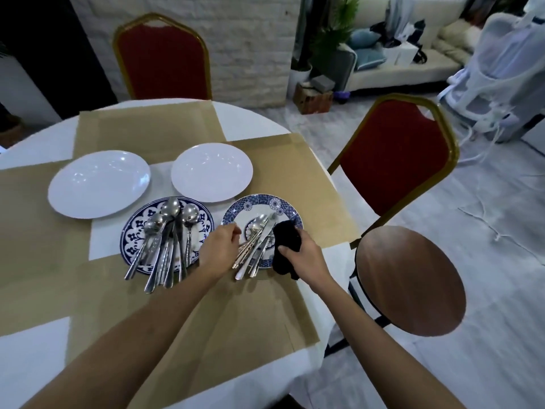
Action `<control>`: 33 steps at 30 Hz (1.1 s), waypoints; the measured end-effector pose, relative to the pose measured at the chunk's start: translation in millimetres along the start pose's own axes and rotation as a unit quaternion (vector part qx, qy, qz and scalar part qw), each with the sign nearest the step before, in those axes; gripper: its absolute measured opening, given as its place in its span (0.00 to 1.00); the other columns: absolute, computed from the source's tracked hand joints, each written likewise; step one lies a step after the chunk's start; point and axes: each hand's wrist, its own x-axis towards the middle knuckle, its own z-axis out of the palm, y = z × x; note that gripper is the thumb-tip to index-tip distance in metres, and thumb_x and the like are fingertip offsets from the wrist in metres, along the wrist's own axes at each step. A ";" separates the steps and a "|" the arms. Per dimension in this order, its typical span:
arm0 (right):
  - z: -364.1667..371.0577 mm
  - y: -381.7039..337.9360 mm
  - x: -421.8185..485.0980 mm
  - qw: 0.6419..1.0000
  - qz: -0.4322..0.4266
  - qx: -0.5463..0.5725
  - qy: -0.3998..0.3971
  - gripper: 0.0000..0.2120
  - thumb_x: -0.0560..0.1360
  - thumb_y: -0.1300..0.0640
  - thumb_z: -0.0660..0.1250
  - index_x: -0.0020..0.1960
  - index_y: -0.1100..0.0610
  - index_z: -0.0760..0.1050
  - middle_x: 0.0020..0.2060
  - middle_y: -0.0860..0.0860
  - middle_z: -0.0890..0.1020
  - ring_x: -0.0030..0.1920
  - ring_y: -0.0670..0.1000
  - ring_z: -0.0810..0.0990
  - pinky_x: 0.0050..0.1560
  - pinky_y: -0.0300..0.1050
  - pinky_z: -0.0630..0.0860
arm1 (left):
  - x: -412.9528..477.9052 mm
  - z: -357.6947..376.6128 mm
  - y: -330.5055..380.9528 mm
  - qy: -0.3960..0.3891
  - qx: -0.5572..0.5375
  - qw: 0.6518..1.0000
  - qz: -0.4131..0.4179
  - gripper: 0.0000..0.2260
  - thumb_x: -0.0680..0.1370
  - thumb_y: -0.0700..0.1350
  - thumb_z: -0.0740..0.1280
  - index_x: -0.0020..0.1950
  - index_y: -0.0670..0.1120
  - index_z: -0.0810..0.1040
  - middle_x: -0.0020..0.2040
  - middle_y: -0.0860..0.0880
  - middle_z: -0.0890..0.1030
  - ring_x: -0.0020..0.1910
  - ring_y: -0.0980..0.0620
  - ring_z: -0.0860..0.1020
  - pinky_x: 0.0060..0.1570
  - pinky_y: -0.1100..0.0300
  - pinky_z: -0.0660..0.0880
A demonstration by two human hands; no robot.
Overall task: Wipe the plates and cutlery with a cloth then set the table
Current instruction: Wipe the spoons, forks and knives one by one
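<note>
The left hand [219, 250] covers the near-left rim of the patterned plate [283, 205], and its curled fingertips are hidden. The black cloth [285, 246] hides that plate's right rim. The table [35, 343] is cut off at the left and bottom edges.

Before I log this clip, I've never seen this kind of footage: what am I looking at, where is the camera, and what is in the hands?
There is no machine here. One wide-angle camera worn on a person's head looks down at their two bare arms over a round table partly covered with brown paper.

On it lie two plain white plates farther away, and two blue patterned plates nearer. The left patterned plate carries a pile of spoons; the right patterned plate carries more cutlery.

The right hand grips a black cloth. The left hand reaches to the cutlery on the right plate; whether it holds a piece is unclear. Two red chairs and a wooden stool stand around.
</note>
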 end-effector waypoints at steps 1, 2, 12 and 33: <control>3.3 -2.5 1.8 1.000 -0.001 0.006 -0.005 0.25 0.76 0.59 0.69 0.71 0.58 0.66 0.60 0.55 0.77 0.61 0.55 0.76 0.61 0.49 0.74 | -3.9 -5.2 -8.0 0.013 0.003 1.000 -0.004 0.08 0.80 0.43 0.62 0.55 0.46 0.79 0.49 0.47 0.81 0.42 0.50 0.78 0.39 0.57 0.75; 7.6 -5.9 4.2 1.000 -0.001 0.012 -0.009 0.24 0.76 0.58 0.69 0.70 0.58 0.67 0.60 0.54 0.78 0.61 0.55 0.76 0.60 0.49 0.74 | -7.1 -11.3 -16.5 0.026 0.009 1.000 -0.010 0.08 0.80 0.43 0.62 0.55 0.45 0.79 0.48 0.46 0.81 0.41 0.50 0.78 0.39 0.56 0.77; 61.4 -53.7 19.1 0.997 -0.060 -0.026 -0.037 0.18 0.74 0.53 0.71 0.60 0.59 0.74 0.51 0.52 0.81 0.52 0.52 0.79 0.52 0.44 0.74 | -35.5 -49.1 -77.1 0.027 0.067 0.989 -0.130 0.13 0.79 0.43 0.63 0.62 0.44 0.76 0.59 0.43 0.76 0.55 0.43 0.75 0.55 0.49 0.75; 101.0 -72.4 32.6 0.989 -0.073 -0.002 -0.130 0.21 0.72 0.54 0.73 0.62 0.53 0.70 0.55 0.49 0.77 0.56 0.51 0.77 0.58 0.51 0.76 | -19.9 -51.6 -66.1 -0.057 0.187 0.959 -0.204 0.10 0.78 0.34 0.61 0.58 0.39 0.74 0.54 0.41 0.79 0.54 0.45 0.79 0.47 0.57 0.76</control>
